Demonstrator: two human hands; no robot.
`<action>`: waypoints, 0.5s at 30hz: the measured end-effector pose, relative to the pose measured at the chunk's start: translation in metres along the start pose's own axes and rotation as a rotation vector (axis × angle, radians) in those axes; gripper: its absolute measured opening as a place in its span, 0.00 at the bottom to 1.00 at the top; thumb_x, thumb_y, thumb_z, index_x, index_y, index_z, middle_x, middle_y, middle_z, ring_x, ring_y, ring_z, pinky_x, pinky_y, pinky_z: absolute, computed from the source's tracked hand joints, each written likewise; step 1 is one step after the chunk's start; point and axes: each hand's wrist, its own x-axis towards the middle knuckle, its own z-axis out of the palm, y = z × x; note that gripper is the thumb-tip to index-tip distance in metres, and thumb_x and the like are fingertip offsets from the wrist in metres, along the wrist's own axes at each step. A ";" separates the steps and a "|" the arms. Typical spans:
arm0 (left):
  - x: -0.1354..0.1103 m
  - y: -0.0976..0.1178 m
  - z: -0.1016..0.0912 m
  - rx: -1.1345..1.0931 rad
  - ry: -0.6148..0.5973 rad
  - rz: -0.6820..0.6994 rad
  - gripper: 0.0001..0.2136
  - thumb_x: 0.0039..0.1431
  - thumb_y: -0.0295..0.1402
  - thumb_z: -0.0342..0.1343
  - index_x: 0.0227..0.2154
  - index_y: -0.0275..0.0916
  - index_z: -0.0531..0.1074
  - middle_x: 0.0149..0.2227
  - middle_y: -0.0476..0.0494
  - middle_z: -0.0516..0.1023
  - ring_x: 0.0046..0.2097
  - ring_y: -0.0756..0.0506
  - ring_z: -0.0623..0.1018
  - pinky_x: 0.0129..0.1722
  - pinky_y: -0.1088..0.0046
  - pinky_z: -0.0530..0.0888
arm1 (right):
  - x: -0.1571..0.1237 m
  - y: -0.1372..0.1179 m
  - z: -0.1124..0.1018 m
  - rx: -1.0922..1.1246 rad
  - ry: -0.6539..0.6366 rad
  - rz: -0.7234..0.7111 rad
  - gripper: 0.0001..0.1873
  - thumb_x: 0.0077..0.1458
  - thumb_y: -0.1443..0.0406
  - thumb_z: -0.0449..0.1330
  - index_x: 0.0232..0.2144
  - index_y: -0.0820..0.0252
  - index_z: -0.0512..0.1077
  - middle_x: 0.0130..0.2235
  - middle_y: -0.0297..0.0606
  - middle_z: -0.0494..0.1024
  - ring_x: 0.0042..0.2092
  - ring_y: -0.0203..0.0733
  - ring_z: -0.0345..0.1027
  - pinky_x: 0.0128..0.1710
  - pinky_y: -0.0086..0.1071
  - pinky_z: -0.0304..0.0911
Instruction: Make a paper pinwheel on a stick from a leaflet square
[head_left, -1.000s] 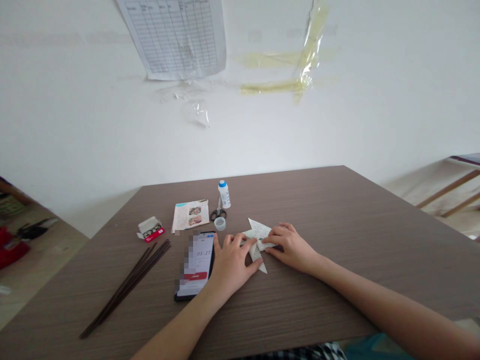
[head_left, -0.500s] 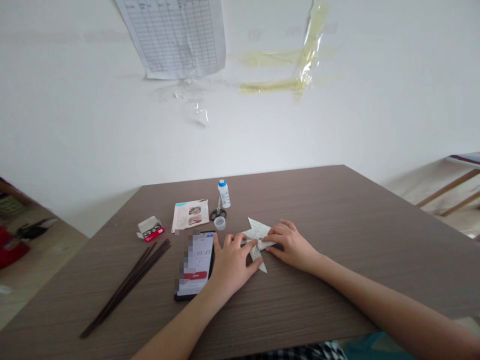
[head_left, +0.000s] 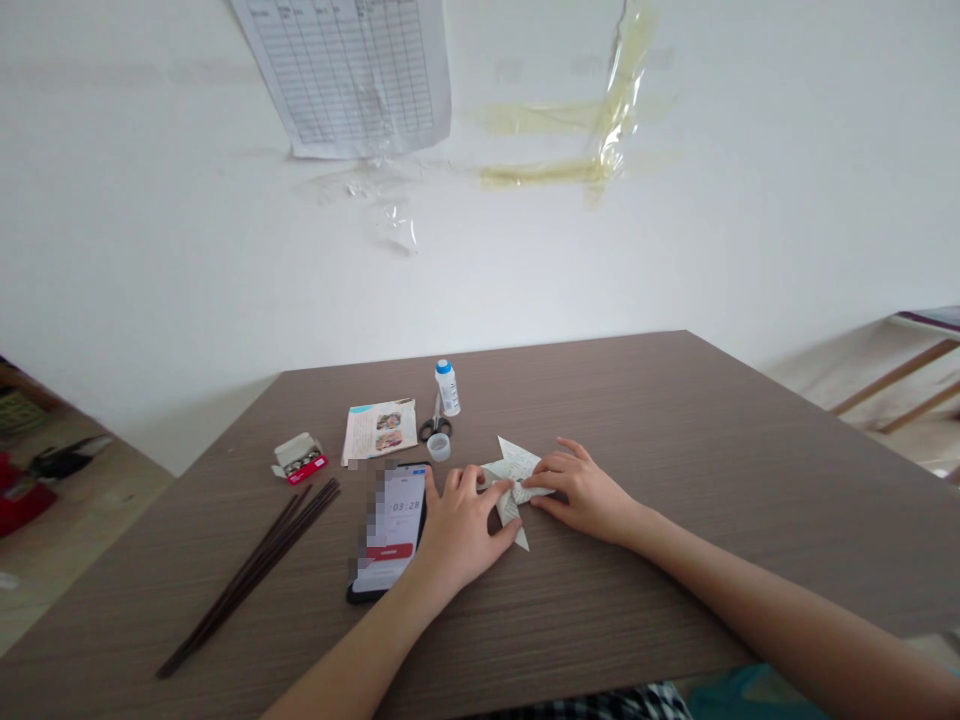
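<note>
A folded paper pinwheel (head_left: 519,458), printed with fine text, lies on the table between my hands, its pointed blades sticking out at the top and bottom. My left hand (head_left: 463,525) holds its left side, with index finger near the centre and thumb by the lower blade. From the right, my right hand (head_left: 583,492) pinches the right blade, fingertips close to the middle. Fingers hide part of the centre and side blades. Just left of my left hand, partly behind my forearm, is a phone (head_left: 390,530) with a running timer.
Thin dark sticks (head_left: 255,575) lie at left. Behind them sits a small open box (head_left: 300,458) of metal pieces. A printed booklet (head_left: 379,430), scissors (head_left: 436,427), a clear cap (head_left: 439,447) and a blue-topped white bottle (head_left: 448,388) stand farther back, before the wall.
The pinwheel's lower blade tip has shifted slightly left and down. Both hands keep nearly the same place on the paper. The phone timer went from 03:27 to 03:28.
</note>
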 end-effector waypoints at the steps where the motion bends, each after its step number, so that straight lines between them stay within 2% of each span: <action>1: 0.000 0.000 0.000 -0.002 -0.007 -0.002 0.24 0.76 0.40 0.79 0.72 0.55 0.92 0.66 0.34 0.90 0.72 0.20 0.85 0.86 0.11 0.65 | 0.000 0.000 0.000 0.002 -0.004 -0.004 0.15 0.79 0.67 0.76 0.60 0.46 0.95 0.53 0.43 0.97 0.57 0.56 0.93 0.84 0.67 0.71; 5: 0.001 -0.003 0.002 -0.003 -0.004 -0.008 0.28 0.75 0.39 0.79 0.75 0.52 0.89 0.68 0.32 0.90 0.74 0.20 0.85 0.86 0.10 0.64 | -0.002 0.002 0.001 0.019 -0.012 -0.009 0.14 0.80 0.67 0.75 0.60 0.49 0.96 0.53 0.45 0.97 0.58 0.57 0.93 0.84 0.69 0.70; 9: 0.001 -0.005 0.002 -0.009 0.005 0.008 0.26 0.75 0.40 0.79 0.74 0.54 0.91 0.67 0.33 0.90 0.72 0.20 0.85 0.86 0.09 0.63 | -0.003 0.003 0.002 0.018 -0.005 -0.010 0.13 0.80 0.67 0.75 0.60 0.48 0.96 0.54 0.44 0.97 0.58 0.56 0.93 0.84 0.67 0.70; 15: 0.001 -0.002 -0.004 0.004 -0.066 -0.012 0.26 0.78 0.41 0.77 0.75 0.55 0.90 0.69 0.32 0.89 0.75 0.20 0.84 0.87 0.10 0.62 | -0.002 0.005 0.006 0.009 0.006 -0.022 0.13 0.79 0.66 0.77 0.60 0.47 0.96 0.52 0.43 0.97 0.56 0.55 0.93 0.83 0.65 0.72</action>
